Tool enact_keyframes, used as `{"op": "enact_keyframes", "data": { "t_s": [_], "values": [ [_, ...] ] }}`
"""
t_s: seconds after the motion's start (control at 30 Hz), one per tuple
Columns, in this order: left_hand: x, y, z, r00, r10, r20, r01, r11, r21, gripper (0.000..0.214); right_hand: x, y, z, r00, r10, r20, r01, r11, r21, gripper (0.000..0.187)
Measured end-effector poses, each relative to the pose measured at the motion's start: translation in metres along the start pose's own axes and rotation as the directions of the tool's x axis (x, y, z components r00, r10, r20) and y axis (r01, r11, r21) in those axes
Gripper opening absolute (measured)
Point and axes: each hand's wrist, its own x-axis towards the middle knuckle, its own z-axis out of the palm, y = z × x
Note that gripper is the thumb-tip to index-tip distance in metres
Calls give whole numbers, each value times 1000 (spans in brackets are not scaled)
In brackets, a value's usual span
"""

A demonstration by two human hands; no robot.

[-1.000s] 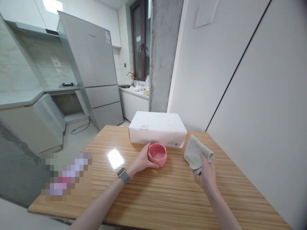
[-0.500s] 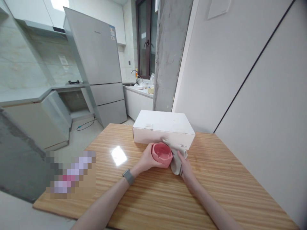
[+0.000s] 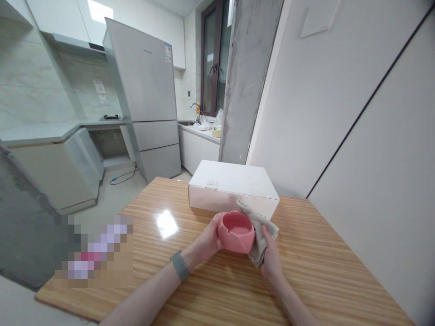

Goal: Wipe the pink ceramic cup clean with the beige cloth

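A pink, faceted ashtray [image 3: 238, 239] with notches in its rim is held up over the wooden table [image 3: 142, 253]. My left hand [image 3: 212, 235] grips it from the left, its fingers partly hidden behind the ashtray. In my right hand [image 3: 272, 256] is a grey cloth [image 3: 260, 231], bunched between thumb and fingers. The cloth presses against the right side of the ashtray. One corner of it sticks up in front of the white box [image 3: 234, 179] behind.
The white box stands at the table's far edge, just beyond my hands. A blurred-out purple and pink patch [image 3: 98, 251] covers the table's left edge. A wall [image 3: 340, 113] borders the right side; a fridge [image 3: 146, 86] stands farther back.
Both hands have come slightly nearer and to the right with the ashtray and cloth. The ashtray is tilted so that more of its outer side shows. The camera view has shifted a little.
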Motion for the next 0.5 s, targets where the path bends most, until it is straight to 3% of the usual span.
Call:
{"op": "enact_keyframes", "data": {
  "t_s": [0.1,0.3,0.5],
  "values": [
    [0,-2,1,999,-21,-47,20,1000,-24,38,-6,-1,7,998,50,33,-52,997,63,36],
    [-5,-2,1,990,71,-125,-73,997,-11,33,-17,-8,19,976,200,81,-208,972,110,34],
    [-6,1,3,995,54,-82,-57,997,-43,46,-16,-7,14,936,343,75,-351,917,190,31]
  ]
}}
